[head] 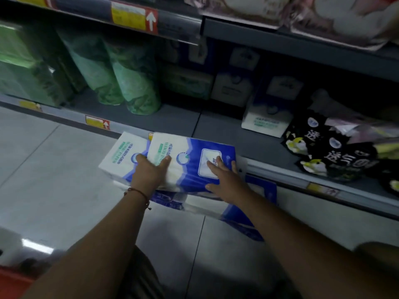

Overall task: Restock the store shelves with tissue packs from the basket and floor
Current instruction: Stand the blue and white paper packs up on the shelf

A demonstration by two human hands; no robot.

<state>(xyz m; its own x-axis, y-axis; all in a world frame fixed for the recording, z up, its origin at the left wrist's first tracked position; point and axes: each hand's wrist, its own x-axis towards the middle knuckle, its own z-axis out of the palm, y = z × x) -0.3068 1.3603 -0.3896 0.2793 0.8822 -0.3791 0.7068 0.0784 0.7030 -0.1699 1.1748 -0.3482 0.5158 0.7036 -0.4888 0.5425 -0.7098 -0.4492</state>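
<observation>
Two blue-and-white tissue packs lie side by side at the front edge of the bottom shelf. My left hand grips between the left pack and the right pack, thumb on the right one. My right hand presses flat on the right pack's blue end, fingers spread. More blue-and-white packs lie on the floor beneath them, partly hidden by my arms. A matching pack stands upright on the shelf behind.
Green wrapped rolls fill the shelf's left side. Black packets sit at the right. Boxes stand at the back. A red basket edge shows at bottom left. The floor is pale tile.
</observation>
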